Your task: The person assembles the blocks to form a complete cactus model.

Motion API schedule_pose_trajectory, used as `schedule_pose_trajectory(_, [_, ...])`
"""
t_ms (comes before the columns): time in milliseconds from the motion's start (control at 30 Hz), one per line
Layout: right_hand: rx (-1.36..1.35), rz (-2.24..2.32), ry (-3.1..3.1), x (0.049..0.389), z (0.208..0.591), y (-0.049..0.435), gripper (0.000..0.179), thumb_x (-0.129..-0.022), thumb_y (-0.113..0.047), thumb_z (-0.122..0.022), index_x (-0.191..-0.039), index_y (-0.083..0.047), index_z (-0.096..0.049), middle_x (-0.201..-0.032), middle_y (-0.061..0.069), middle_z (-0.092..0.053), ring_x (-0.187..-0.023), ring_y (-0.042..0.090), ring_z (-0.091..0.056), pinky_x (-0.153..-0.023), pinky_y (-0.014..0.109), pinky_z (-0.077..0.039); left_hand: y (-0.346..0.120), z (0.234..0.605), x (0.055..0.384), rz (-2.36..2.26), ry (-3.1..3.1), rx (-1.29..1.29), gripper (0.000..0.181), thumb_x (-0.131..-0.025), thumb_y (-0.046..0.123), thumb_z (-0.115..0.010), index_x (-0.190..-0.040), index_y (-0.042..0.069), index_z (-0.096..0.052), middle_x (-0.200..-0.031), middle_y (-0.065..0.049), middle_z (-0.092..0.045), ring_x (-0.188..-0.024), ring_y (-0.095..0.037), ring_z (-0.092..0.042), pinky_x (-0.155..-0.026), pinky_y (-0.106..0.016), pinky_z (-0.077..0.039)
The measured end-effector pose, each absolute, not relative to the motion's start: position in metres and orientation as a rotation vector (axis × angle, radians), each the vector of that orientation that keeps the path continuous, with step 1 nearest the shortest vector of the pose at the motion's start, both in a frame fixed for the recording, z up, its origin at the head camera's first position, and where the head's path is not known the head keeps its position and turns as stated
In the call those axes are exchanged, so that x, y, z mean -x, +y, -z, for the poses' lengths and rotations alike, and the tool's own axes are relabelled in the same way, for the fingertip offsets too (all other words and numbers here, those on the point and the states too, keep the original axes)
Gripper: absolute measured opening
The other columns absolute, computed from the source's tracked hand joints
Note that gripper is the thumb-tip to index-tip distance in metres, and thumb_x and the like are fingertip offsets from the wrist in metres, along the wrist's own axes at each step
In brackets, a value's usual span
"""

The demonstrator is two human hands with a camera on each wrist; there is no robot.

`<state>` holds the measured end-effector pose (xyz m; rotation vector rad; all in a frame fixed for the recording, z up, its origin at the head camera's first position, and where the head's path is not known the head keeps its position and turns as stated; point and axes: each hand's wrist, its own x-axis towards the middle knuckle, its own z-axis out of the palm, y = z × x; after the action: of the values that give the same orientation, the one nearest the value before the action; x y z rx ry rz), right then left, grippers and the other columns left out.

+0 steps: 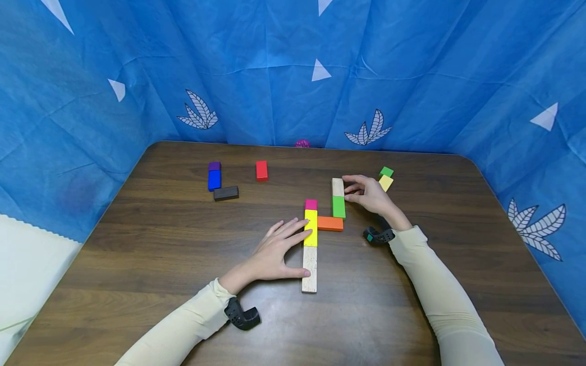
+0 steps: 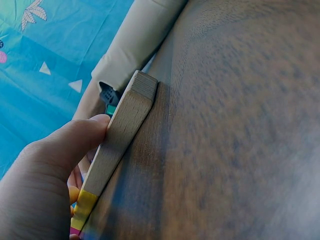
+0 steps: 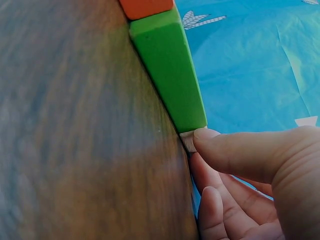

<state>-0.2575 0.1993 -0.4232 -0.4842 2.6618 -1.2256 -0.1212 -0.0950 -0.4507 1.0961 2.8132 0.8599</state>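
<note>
Head | 12 blocks [image 1: 261, 171] | 2 green blocks [image 1: 339, 208] | 2 plain blocks [image 1: 310, 282] | left hand [image 1: 276, 255], right hand [image 1: 370, 195]: grips apart

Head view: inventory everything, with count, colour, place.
Pink block, yellow block, long beige block: 1 each, centre column
Orange block, green block, short beige block: 1 each, right of column
Second green block, pale yellow block: 1 each, back right
Purple block, blue block, black block, red block: 1 each, back left
Table: 1, brown, below blocks
Curtain: 1, patterned blue, back and sides
Pale surface: 1, white, left edge
Wrist bands: 2, black, wrists
Sleeves: 2, cream, forearms
Left grip: 1, bare, touching column
Right grip: 1, bare, touching short beige block
</note>
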Motion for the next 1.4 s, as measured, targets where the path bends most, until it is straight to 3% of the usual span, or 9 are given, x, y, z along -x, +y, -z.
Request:
schedule_pose_trajectory(367, [0.498,1.239,2.655,0.258,0.423,0.2,0.053,-0.09,-0.002,-0.067,-0.14,-0.001,-0.05,-0.123,0.022,-0.061,-0.102,0.032,-0.064,-0.076,0.018,-0.052,-0.095,0.45,0.121,-0.867,2.822,-1.104,0.089,-0.075,0.06,-0.072,-0.148,0.016,-0.045,-0.159,-0.001,-0.033,-0.149,-0.029,-0.026,-0.12,-0.053,-0.016])
schedule_pose_trajectory(633, [0.521,1.242,2.66,0.259,0.424,0.199,0.053,-0.09,-0.002,-0.067,-0.14,-0.001,-0.05,-0.123,0.022,-0.062,-0.103,0.032,-0.065,-0.086,0.039,-0.056,-0.095,0.449,0.121,-0.874,2.84,-1.127,0.088,-0.074,0.058,-0.073,-0.146,0.015,-0.047,-0.158,-0.004,-0.035,-0.148,-0.031,-0.028,-0.119,-0.055,-0.018])
schedule_pose_trajectory(933, [0.432,1.251,2.735,0.25,0.421,0.201,0.048,-0.094,-0.008,-0.064,-0.14,-0.003,-0.051,-0.131,0.019,-0.059,-0.111,0.032,-0.062,-0.093,0.046,-0.053,-0.093,0.452,0.12,-0.849,2.826,-1.107,0.088,-0.076,0.059,-0.072,-0.148,0.016,-0.045,-0.159,-0.002,-0.033,-0.149,-0.029,-0.026,-0.12,-0.055,-0.017])
schedule_pose_trajectory(1167, [0.556,1.191,2.839,0.226,0.419,0.202,0.056,-0.095,-0.029,-0.064,-0.144,-0.009,-0.047,-0.149,0.014,-0.045,-0.135,0.035,-0.044,-0.109,0.055,-0.039,-0.092,0.452,0.119,-0.862,2.833,-1.125,0.088,-0.075,0.058,-0.073,-0.147,0.016,-0.046,-0.158,-0.002,-0.035,-0.148,-0.029,-0.028,-0.119,-0.055,-0.018])
schedule_pose_trajectory(1400, [0.755,0.975,2.832,0.198,0.431,0.202,0.071,-0.092,-0.034,-0.068,-0.152,-0.013,-0.036,-0.16,0.011,-0.03,-0.15,0.035,-0.019,-0.114,0.064,-0.024,-0.093,0.45,0.12,-0.853,2.818,-1.109,0.087,-0.076,0.06,-0.072,-0.147,0.017,-0.046,-0.159,-0.002,-0.034,-0.149,-0.029,-0.026,-0.12,-0.054,-0.017])
